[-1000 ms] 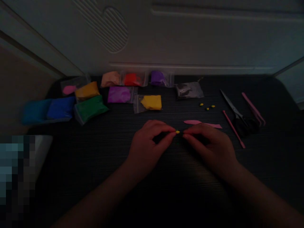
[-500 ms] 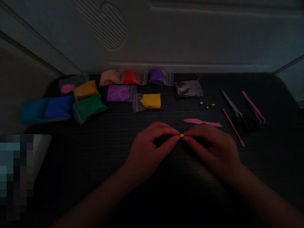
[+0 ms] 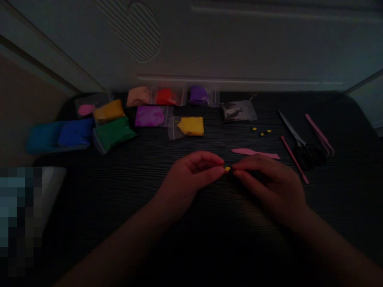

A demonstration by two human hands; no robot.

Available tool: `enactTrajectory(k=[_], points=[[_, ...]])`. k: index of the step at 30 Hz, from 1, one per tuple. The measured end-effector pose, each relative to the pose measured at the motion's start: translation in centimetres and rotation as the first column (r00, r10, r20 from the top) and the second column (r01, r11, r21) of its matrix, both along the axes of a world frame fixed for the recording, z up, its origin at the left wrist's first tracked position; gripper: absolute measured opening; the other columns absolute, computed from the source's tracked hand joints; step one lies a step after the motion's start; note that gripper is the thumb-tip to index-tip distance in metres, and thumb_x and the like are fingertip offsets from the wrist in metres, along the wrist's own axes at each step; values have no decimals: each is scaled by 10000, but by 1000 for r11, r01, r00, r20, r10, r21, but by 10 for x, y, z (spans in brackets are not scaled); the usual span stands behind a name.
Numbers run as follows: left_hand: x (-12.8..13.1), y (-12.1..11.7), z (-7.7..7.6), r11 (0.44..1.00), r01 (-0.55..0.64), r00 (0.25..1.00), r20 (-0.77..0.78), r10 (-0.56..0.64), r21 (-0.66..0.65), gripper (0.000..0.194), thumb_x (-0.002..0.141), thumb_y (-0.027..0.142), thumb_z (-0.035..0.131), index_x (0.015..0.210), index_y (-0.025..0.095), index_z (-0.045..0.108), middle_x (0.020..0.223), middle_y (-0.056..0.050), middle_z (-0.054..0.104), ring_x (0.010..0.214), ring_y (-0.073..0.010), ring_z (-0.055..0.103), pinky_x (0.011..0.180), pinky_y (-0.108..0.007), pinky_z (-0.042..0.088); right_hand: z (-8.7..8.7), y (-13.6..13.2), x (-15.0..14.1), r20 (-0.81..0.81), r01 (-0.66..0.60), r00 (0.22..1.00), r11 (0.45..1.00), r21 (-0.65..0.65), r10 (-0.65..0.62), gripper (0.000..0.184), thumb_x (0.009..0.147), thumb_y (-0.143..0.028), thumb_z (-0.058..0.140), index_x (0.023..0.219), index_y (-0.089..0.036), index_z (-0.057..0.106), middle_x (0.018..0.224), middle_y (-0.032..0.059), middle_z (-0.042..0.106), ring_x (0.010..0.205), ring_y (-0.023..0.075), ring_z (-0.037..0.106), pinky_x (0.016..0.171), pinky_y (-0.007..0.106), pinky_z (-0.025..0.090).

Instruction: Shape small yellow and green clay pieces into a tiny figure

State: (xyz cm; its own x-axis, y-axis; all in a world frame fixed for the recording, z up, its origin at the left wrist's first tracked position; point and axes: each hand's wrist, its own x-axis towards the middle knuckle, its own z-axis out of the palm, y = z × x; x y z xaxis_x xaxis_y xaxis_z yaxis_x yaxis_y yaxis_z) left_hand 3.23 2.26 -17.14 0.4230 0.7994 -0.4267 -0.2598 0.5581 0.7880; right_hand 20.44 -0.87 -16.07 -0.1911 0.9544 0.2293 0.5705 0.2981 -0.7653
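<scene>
Bags crowd the far left of the dark bench (image 3: 119, 175): teal (image 3: 44, 137), blue (image 3: 76, 133), green (image 3: 115, 134), orange (image 3: 109, 111) and pink (image 3: 86, 109), touching or overlapping; then peach (image 3: 139, 96), red (image 3: 166, 97), purple (image 3: 199, 95), magenta (image 3: 149, 115), yellow (image 3: 191, 126) and dark grey (image 3: 237, 111), below a pale panel (image 3: 254, 48). On the right lie a pink stick (image 3: 295, 160), scissors (image 3: 296, 136) and a pink pronged tool (image 3: 315, 128). Three bits (image 3: 254, 129), yellow and dark green, sit beyond a pink blade (image 3: 245, 152), which lies just past the right hand (image 3: 275, 183) and is nearest in its way. The left hand (image 3: 187, 175) pinches the piece (image 3: 228, 169) between thumb and fingers, in the gap between the hands. It is tiny, rounded and bright yellow, with some green at its upper edge; finer detail is lost in the dimness. The right hand's thumb and forefinger nearly meet beside it; whether they grip anything, I cannot tell.
</scene>
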Motion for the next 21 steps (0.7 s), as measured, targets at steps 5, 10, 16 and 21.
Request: enactTrajectory(k=[5, 10, 16, 21], points=[[1, 0, 0, 984, -14, 989, 144, 40, -177, 112, 681, 116, 628, 775, 175, 617, 727, 20, 632, 680, -59, 568, 670, -164, 422, 1, -3, -1, -55, 43, 998, 999, 15, -42, 92, 704, -209, 630, 785, -213, 587, 770, -28, 621, 733, 103, 579, 679, 235, 468], [7, -5, 1, 953, 27, 964, 261, 55, -301, 107, 697, 94, 602, 786, 152, 606, 763, -9, 630, 729, -84, 580, 712, -194, 438, 2, -4, -5, -5, -9, 1000, 989, 148, 9, 124, 670, -168, 660, 755, -190, 572, 720, -21, 614, 689, 98, 572, 647, 227, 465], [10, -11, 4, 925, 75, 936, 345, 63, -372, 118, 692, 71, 598, 785, 142, 615, 749, -4, 629, 697, -73, 582, 704, -187, 445, 2, -4, -6, -4, -57, 998, 978, 199, 59, 110, 673, -146, 652, 749, -178, 578, 687, -5, 604, 664, 112, 570, 621, 248, 470], [9, -12, 4, 923, 109, 921, 386, 46, -368, 132, 672, 78, 618, 784, 144, 639, 732, 0, 636, 687, -72, 582, 693, -182, 439, 3, -3, -8, -12, -71, 997, 974, 217, 75, 110, 668, -127, 651, 739, -168, 578, 683, 5, 601, 660, 116, 571, 610, 249, 476]])
